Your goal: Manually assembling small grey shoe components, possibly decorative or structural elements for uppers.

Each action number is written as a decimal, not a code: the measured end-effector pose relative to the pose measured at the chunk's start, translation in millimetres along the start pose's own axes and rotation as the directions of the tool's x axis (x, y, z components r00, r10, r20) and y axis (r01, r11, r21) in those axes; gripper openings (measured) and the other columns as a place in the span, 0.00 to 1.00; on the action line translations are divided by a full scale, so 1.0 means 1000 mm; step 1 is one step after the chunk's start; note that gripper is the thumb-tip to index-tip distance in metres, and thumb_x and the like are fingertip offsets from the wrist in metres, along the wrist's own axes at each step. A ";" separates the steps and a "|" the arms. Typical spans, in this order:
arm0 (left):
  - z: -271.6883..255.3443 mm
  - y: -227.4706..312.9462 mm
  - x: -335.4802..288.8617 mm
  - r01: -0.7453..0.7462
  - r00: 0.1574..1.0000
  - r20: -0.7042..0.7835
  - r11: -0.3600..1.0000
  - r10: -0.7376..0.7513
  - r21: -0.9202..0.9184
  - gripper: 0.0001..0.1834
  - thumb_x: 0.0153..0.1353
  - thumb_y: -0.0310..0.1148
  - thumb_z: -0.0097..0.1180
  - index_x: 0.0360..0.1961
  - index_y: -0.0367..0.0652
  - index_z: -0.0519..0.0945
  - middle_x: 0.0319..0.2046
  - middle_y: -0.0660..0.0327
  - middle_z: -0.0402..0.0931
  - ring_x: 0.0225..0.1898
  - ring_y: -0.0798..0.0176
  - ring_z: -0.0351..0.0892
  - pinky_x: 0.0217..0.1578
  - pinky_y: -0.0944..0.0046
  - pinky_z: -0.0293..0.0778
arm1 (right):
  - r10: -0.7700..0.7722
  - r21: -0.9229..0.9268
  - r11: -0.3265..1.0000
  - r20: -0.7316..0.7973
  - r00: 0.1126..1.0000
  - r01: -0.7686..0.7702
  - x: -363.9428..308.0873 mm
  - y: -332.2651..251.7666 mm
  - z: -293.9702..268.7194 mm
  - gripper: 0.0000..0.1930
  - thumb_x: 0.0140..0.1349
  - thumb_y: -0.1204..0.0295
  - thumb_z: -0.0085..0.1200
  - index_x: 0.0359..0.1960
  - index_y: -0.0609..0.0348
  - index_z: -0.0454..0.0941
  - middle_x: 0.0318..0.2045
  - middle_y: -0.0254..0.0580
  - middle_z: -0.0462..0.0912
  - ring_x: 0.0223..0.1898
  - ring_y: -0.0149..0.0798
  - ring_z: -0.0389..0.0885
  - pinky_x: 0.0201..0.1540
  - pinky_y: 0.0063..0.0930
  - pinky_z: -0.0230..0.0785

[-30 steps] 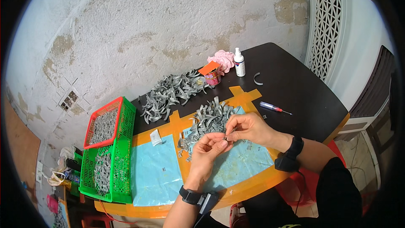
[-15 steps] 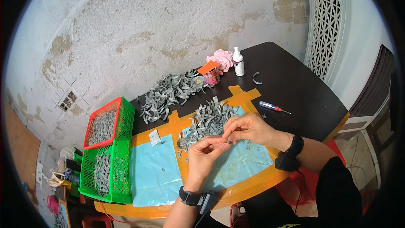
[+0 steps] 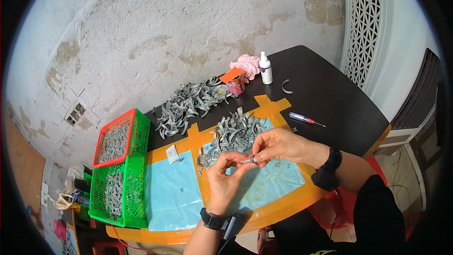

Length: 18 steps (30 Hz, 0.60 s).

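My left hand [image 3: 225,178] is closed in a pinch on a small grey strip [image 3: 248,160], low over the table. At the strip's right end, my right hand [image 3: 282,146] has its thumb and fingers pressed together on the same piece. Both hands meet above a light blue sheet [image 3: 278,186]. Just beyond them rises a pile of curved grey strips [image 3: 238,132], partly covered by the fingers. The strip is mostly hidden, so its exact shape cannot be made out.
A larger heap of grey strips [image 3: 186,106] lies farther back. Green basket [image 3: 134,198] and red-rimmed basket [image 3: 97,153], both holding small grey pieces, stand left. A screwdriver [image 3: 306,119], white spray bottle [image 3: 265,70], pink can [image 3: 235,86] and pink cloth [image 3: 248,64] sit on the table.
My fingers have parted slightly, and more of the grey strip shows between them. My right hand has tilted and shifted a little; the left has barely moved.
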<state>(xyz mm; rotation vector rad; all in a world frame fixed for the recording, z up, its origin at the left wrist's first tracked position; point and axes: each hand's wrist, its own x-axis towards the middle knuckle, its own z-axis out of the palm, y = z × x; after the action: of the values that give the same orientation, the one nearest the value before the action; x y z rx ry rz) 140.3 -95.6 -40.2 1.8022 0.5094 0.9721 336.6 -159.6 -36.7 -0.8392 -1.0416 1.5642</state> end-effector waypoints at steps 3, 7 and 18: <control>-0.001 0.003 0.000 -0.007 1.000 0.021 1.000 0.007 -0.017 0.13 0.47 0.19 0.67 0.35 0.36 0.76 0.35 0.57 0.80 0.37 0.68 0.79 0.39 0.70 0.75 | 0.006 0.086 0.996 0.016 1.000 -0.008 0.000 0.000 0.002 0.08 0.57 0.78 0.58 0.36 0.63 0.73 0.33 0.40 0.79 0.33 0.32 0.80 0.39 0.24 0.74; -0.002 0.002 -0.001 -0.024 0.999 0.029 1.000 0.024 -0.010 0.13 0.47 0.18 0.66 0.35 0.35 0.78 0.35 0.56 0.81 0.36 0.68 0.79 0.40 0.69 0.75 | 0.004 0.097 0.995 0.044 0.999 -0.008 0.000 0.000 0.003 0.10 0.56 0.79 0.58 0.38 0.62 0.71 0.36 0.41 0.77 0.36 0.33 0.80 0.41 0.25 0.74; -0.001 0.007 0.000 -0.125 0.992 0.033 0.985 0.122 0.121 0.13 0.47 0.19 0.67 0.34 0.35 0.78 0.33 0.58 0.81 0.34 0.68 0.80 0.38 0.69 0.76 | -0.005 0.073 0.997 0.031 1.000 0.003 0.000 0.000 0.006 0.13 0.57 0.79 0.57 0.42 0.62 0.68 0.39 0.43 0.77 0.38 0.32 0.78 0.41 0.23 0.73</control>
<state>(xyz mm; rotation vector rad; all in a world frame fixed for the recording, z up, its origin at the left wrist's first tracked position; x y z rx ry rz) 138.9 -98.2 -33.8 1.9734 0.4549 1.0194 331.6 -160.9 -34.6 -0.7653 -1.0017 1.6068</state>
